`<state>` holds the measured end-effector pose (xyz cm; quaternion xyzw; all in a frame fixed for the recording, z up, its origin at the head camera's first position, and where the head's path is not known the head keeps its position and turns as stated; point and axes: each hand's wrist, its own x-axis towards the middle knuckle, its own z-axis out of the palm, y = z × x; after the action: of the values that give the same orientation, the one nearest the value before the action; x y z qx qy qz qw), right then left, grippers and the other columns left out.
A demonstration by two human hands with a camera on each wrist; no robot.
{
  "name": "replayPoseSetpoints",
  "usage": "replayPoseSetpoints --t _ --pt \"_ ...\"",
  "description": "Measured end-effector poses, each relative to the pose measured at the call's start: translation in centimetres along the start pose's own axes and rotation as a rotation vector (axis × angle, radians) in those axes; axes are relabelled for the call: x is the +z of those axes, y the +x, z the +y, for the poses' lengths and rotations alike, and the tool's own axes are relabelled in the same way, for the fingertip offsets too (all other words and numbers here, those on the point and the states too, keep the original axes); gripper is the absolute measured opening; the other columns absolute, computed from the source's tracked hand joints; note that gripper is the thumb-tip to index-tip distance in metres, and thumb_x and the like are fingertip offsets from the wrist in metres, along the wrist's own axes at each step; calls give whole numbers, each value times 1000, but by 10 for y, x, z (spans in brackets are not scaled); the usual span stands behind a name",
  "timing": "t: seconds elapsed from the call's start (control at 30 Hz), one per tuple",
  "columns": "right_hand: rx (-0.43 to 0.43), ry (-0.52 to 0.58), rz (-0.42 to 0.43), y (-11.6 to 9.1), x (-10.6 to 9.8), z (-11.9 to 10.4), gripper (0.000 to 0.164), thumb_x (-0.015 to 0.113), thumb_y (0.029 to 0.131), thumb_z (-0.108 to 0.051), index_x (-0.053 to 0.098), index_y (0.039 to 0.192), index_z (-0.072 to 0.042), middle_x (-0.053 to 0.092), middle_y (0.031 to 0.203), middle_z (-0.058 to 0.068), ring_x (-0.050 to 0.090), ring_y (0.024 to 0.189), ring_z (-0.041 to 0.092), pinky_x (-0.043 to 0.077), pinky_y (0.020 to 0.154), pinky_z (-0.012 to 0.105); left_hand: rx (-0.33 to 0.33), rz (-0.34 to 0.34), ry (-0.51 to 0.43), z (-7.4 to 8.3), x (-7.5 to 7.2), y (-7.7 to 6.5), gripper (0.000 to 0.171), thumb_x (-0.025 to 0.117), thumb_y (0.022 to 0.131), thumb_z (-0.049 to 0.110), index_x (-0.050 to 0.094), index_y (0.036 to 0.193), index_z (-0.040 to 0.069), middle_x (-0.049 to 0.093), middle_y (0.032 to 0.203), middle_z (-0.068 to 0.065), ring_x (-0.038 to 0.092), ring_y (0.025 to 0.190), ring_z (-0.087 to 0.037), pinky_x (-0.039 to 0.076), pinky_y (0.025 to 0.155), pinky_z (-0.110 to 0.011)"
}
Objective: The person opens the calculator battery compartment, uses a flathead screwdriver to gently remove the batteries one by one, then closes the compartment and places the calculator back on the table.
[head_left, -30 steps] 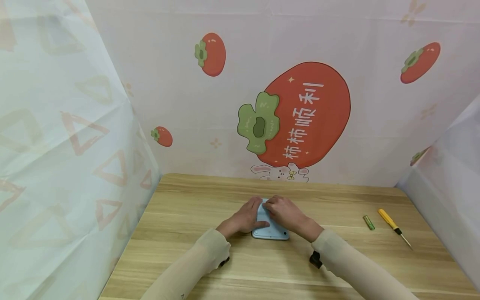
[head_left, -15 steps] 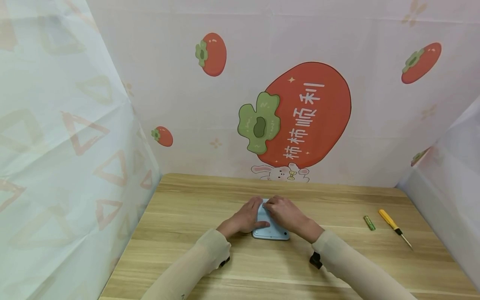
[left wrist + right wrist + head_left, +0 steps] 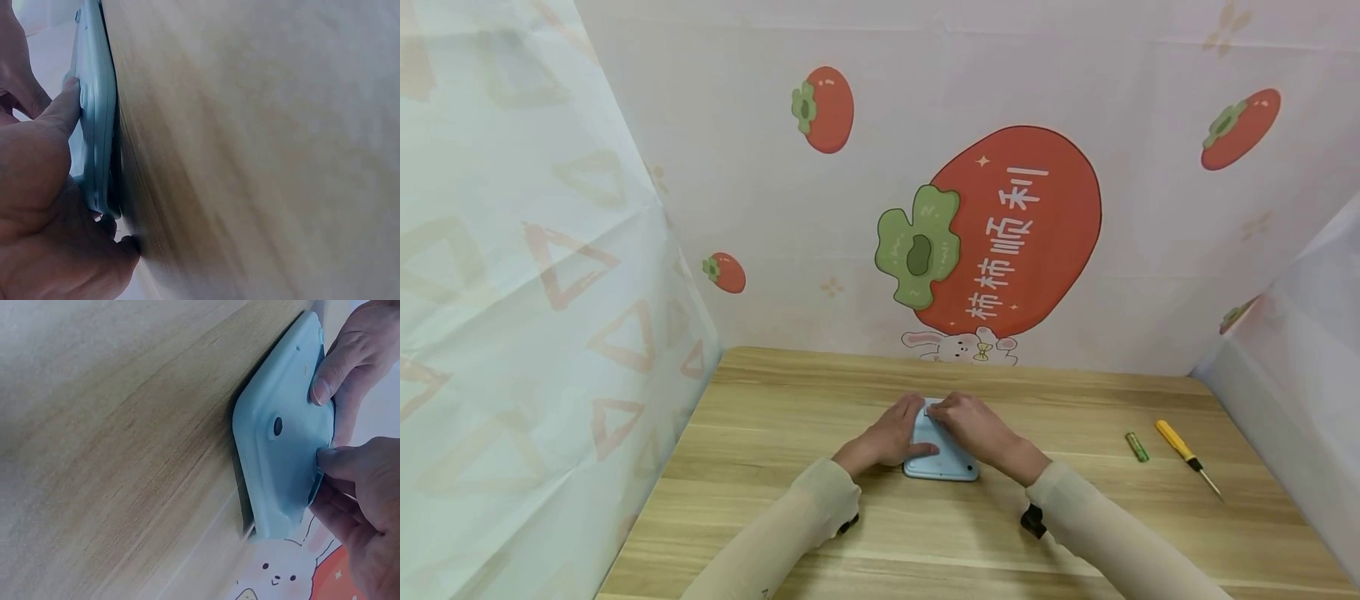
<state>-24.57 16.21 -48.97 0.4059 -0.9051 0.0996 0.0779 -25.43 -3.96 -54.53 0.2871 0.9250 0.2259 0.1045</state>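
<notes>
A light-blue flat plastic device (image 3: 943,467) with rounded corners lies on the wooden table in the head view. My left hand (image 3: 891,433) grips its left side, with the thumb across the upper face. In the left wrist view, fingers of the left hand (image 3: 44,200) reach around the device's edge (image 3: 100,119). My right hand (image 3: 977,425) is at the far part of the device. The right wrist view has the right hand (image 3: 372,500) pinching at the device's edge (image 3: 281,469), thumb on its face and fingers curled below. What lies beneath those fingers is hidden.
To the right on the table (image 3: 760,500) lie a green battery (image 3: 1137,447) and a yellow-handled screwdriver (image 3: 1176,442). A printed sheet (image 3: 775,208) rises behind the table's far edge, with white sheets at both sides.
</notes>
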Motion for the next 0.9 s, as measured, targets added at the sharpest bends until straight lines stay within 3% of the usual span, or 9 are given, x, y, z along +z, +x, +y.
replayPoseSetpoints --t 0.37,0.57,0.8,0.9 --pt "22 8 -19 1 1 2 23 76 95 1 80 118 -1 79 111 14 75 103 27 65 85 39 -6 0 -3 0 0 -1 90 68 103 47 23 163 -1 27 168 -20 27 158 -33 26 129 -49" --pt "47 91 13 -1 0 4 24 77 92 6 81 116 0 79 110 14 75 103 28 64 86 40 0 1 2 1 1 0 90 68 103 47 23 163 -2 28 168 -21 28 157 -33 27 128 -49" --pt "12 164 24 -1 -1 12 22 77 92 7 80 113 3 79 108 15 76 102 29 65 83 40 11 -9 20 6 -5 -5 87 65 105 46 24 162 -4 28 167 -22 29 157 -34 28 128 -49" --pt "49 227 15 2 -2 15 21 76 93 7 81 112 2 80 107 13 77 100 27 65 83 39 13 -18 18 8 -8 -6 87 66 105 45 23 162 -4 26 167 -22 27 157 -35 27 128 -50"
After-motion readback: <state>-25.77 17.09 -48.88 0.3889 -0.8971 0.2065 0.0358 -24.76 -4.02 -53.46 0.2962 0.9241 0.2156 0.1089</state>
